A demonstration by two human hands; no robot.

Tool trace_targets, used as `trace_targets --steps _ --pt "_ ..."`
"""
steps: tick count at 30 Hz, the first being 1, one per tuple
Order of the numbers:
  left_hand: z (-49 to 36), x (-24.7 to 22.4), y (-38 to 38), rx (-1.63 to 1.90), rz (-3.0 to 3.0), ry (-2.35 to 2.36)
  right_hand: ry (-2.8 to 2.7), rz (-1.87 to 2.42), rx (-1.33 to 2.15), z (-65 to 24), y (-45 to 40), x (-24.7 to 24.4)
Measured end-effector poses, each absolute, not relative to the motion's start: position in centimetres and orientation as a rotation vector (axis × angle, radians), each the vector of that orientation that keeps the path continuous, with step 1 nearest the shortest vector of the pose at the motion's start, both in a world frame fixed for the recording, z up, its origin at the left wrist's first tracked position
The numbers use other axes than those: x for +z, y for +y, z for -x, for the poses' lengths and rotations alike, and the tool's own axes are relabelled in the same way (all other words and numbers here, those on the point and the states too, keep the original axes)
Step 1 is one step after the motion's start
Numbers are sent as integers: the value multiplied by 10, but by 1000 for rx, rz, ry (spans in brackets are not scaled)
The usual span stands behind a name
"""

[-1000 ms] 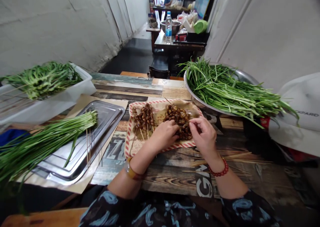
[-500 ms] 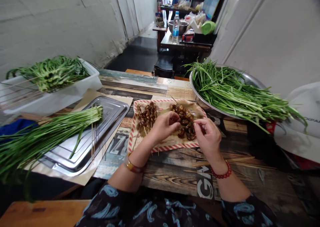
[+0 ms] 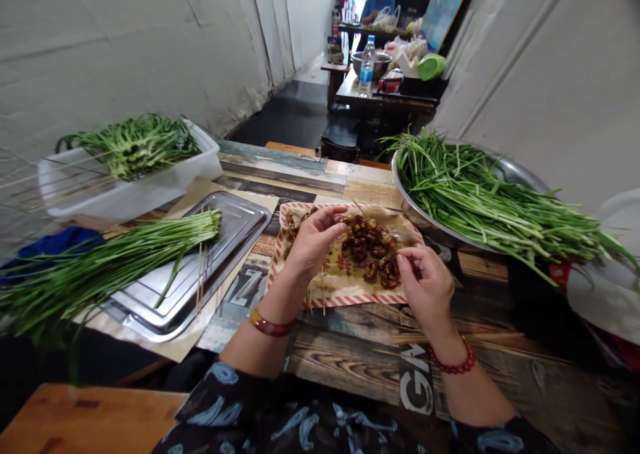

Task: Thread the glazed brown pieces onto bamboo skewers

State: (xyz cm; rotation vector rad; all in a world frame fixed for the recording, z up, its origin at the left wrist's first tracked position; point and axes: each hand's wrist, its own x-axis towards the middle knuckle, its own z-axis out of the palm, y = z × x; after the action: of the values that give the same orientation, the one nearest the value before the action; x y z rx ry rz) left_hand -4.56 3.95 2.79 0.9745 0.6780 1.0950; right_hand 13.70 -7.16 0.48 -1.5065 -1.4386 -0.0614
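Brown, glossy snail-like pieces [image 3: 367,237] lie in a heap on a paper-lined tray with a red-and-white striped rim [image 3: 360,301]. My left hand [image 3: 314,241] is over the tray's left half, thumb and fingers apart and curved, with nothing visible between them. It partly hides a group of skewered brown pieces [image 3: 291,231], whose thin sticks [image 3: 323,294] poke out past the front rim. At the right side of the tray, my right hand [image 3: 427,281] has thumb and forefinger pinched together beside the heap. What they hold is too small to make out.
A steel basin of green chives [image 3: 480,194] stands at the right. At the left are a chive bundle [image 3: 150,247] on a metal lid [image 3: 240,217] and a white tub [image 3: 205,161] of skewered greens. Bamboo sticks [image 3: 480,337] lie near my right wrist. A person sits far back.
My left hand has moved left and away from me, off the heap and over the skewered pieces. My right hand stays pinched in nearly the same place. The view has turned slightly left.
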Motion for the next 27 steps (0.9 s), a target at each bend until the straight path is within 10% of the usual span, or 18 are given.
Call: trace_targets --steps 27 --pt "54 33 42 1137 -634 552 -1593 1443 -7 -139 -72 2"
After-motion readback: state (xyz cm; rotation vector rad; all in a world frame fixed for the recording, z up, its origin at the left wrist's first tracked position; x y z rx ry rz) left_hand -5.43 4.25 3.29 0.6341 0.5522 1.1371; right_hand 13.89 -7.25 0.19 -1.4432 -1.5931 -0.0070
